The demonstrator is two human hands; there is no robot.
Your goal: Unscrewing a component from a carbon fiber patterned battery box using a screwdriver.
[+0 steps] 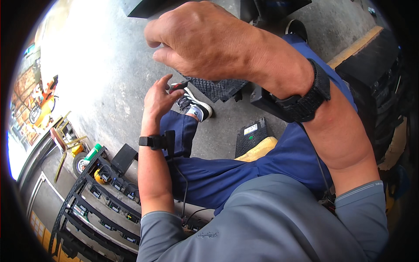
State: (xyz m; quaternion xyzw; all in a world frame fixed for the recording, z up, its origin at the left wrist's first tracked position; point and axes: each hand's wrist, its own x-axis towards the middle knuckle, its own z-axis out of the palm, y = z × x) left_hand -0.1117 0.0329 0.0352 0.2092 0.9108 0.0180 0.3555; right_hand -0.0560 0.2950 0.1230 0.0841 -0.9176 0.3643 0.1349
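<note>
My right hand (198,39) is raised close in front of me, its back toward me. Its fingers are curled in, and whatever they hold is hidden behind the hand. Lower and to the left, my left hand (159,99) has thumb and fingers around a small black object with a red part (179,86); its kind is too small to tell. Just beyond that object and partly under my right wrist lies a black textured plastic panel (216,89). Another black textured piece with a white label (252,136) rests on the floor between my legs.
Yellow material (258,149) shows beside my thigh. A black metal rack (83,198) with small devices stands at the left, near a chair (61,142) and a black box (124,158). Dark parts (275,8) lie ahead; a wood-edged black piece (369,59) is at right. Cables run along my arms.
</note>
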